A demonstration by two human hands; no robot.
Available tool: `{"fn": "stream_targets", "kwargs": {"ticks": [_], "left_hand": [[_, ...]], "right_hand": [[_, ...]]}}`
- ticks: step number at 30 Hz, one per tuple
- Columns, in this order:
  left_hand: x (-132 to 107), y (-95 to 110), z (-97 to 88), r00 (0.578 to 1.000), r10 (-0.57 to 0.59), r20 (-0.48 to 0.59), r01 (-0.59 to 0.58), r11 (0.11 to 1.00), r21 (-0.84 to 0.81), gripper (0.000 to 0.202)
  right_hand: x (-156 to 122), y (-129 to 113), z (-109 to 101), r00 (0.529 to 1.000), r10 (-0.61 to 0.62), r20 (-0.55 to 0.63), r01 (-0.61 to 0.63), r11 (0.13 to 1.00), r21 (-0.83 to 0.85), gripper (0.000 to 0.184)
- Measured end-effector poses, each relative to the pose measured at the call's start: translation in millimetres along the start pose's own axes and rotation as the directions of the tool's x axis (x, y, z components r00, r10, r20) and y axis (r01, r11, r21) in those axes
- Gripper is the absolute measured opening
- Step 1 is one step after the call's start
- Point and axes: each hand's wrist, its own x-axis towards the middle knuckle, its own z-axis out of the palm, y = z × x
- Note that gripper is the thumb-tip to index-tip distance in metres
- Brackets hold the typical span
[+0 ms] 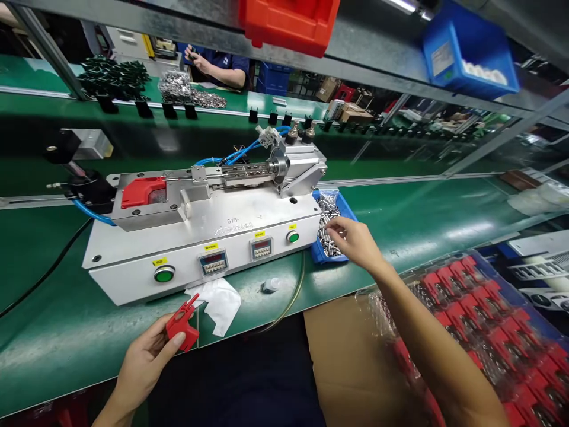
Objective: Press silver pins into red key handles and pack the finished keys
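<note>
My left hand (pixel 149 350) grips a red plastic housing (pixel 183 329) between thumb and fingers, its thin prong pointing up and to the right. My right hand (pixel 353 242) is over a blue bin (pixel 347 207) of small shiny metal pins (pixel 326 204). Its thumb and fingers are drawn together at the pins; whether a pin is between them I cannot make out. Left of the bin stands a white bench machine (pixel 235 234) with green buttons and two small counters. Another red housing (pixel 144 191) lies in the fixture at the machine's left end.
A white cloth (pixel 222 302) and a small clear cap-like piece (pixel 271 285) lie before the machine. At the lower right are clear trays of red housings (pixel 466 314). Overhead, a shelf carries a red bin (pixel 288 24) and a blue bin (pixel 469 53). A co-worker (pixel 222 71) sits across.
</note>
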Motion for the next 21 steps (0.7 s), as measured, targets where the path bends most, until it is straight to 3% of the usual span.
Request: {"fn": "stream_targets", "kwargs": {"ticks": [2, 6, 13, 21], "left_hand": [[0.6, 2.9, 4.0, 1.0, 0.019, -0.007, -0.019, 1.0, -0.012, 0.06], [-1.8, 4.6, 8.2, 0.999, 0.028, -0.03, -0.03, 0.998, -0.058, 0.06], [-2.6, 3.2, 8.2, 0.999, 0.041, 0.008, -0.04, 0.996, -0.075, 0.054], [-0.4, -3.1, 9.2, 0.999, 0.048, 0.018, -0.046, 0.992, -0.114, 0.054]], "right_hand": [[20.6, 15.3, 9.7, 0.993, 0.093, 0.066, -0.086, 0.991, -0.108, 0.017], [37.3, 29.8, 28.8, 0.985, 0.114, 0.129, -0.091, 0.981, -0.173, 0.014], [32.9, 38.5, 22.8, 0.98, 0.016, 0.196, 0.02, 0.983, -0.183, 0.029], [37.0, 40.3, 35.7, 0.964, -0.049, 0.26, 0.113, 0.965, -0.235, 0.027]]}}
